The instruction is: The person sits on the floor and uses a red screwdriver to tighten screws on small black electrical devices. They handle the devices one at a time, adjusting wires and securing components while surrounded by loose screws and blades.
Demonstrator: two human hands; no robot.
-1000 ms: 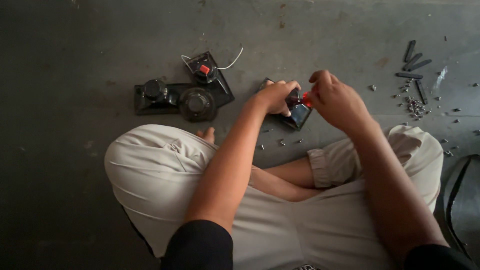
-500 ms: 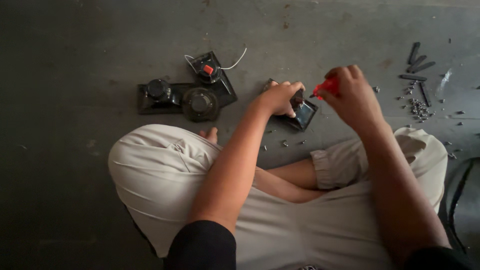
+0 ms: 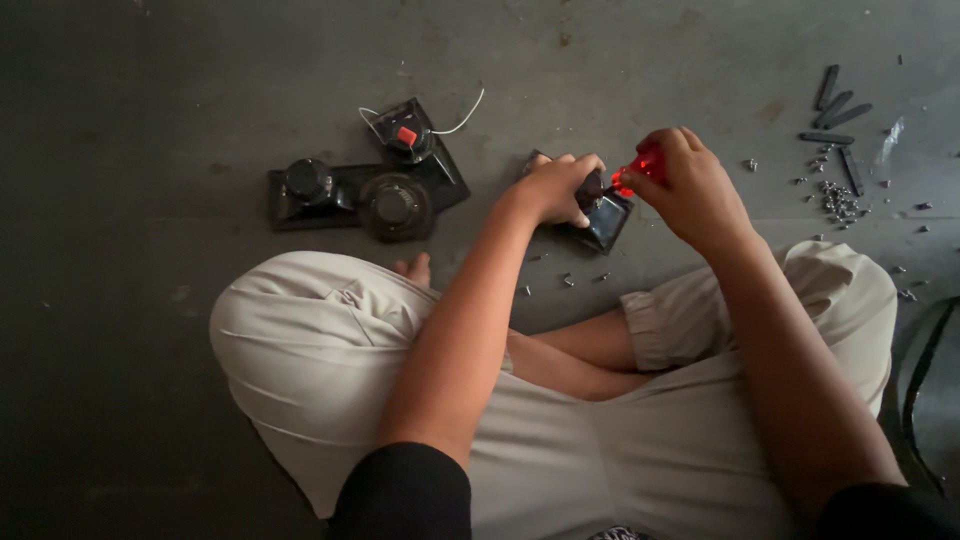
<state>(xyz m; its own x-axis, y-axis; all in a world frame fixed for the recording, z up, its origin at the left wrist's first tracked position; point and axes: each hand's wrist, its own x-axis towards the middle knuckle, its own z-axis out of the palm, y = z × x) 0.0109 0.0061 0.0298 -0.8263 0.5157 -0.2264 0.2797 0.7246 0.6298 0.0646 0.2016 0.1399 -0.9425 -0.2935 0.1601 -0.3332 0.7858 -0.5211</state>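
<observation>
— Closest in: crossed legs in pale trousers (image 3: 330,350), seated on the dark floor (image 3: 130,300).

— Just past the knees: left hand (image 3: 555,190), fingers clamped on a small black square part (image 3: 605,218), pinned to the floor. Right hand (image 3: 690,185) wrapped tight around a red-handled screwdriver (image 3: 640,168), tip down on that part.

— Handling?

— Probably light, rigid plastic, glossy, liable to slide; best gripped by the edges.

— Farther out?

— Similar black units (image 3: 365,185) left, white wire (image 3: 465,115), loose screws (image 3: 835,198) and black strips (image 3: 835,100) right.
</observation>
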